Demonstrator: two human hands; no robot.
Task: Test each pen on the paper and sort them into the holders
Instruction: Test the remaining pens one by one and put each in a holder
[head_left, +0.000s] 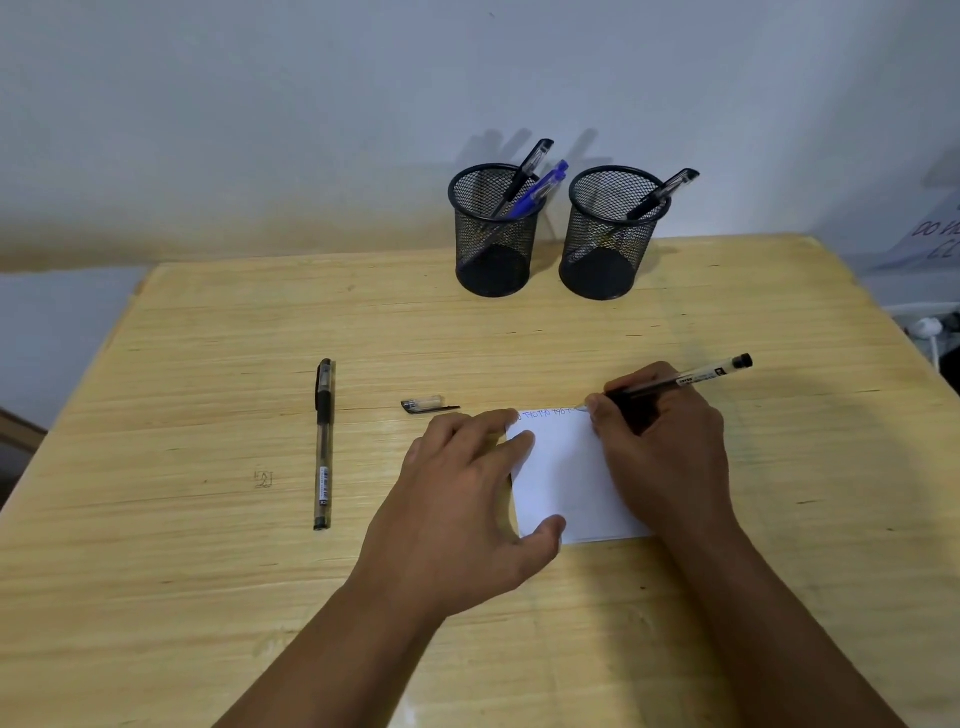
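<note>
The right hand (660, 441) grips a black pen (685, 382), tip on the paper's (566, 478) 12 o'clock edge. The left hand (462, 499) presses the paper flat at 9 o'clock, fingers straight and spread. A capped pen (323, 441) and a loose cap (427, 404) lie on the counter (208, 571) at 9 o'clock; two mesh holders (493, 244) stand at 12 o'clock.

A plain study or office corner: a pale wooden desk (208, 519) pushed against a bare whitish wall (260, 130), with two black mesh pen holders (493, 244) at its far edge and a printed paper sign (935, 234) at far right.
</note>
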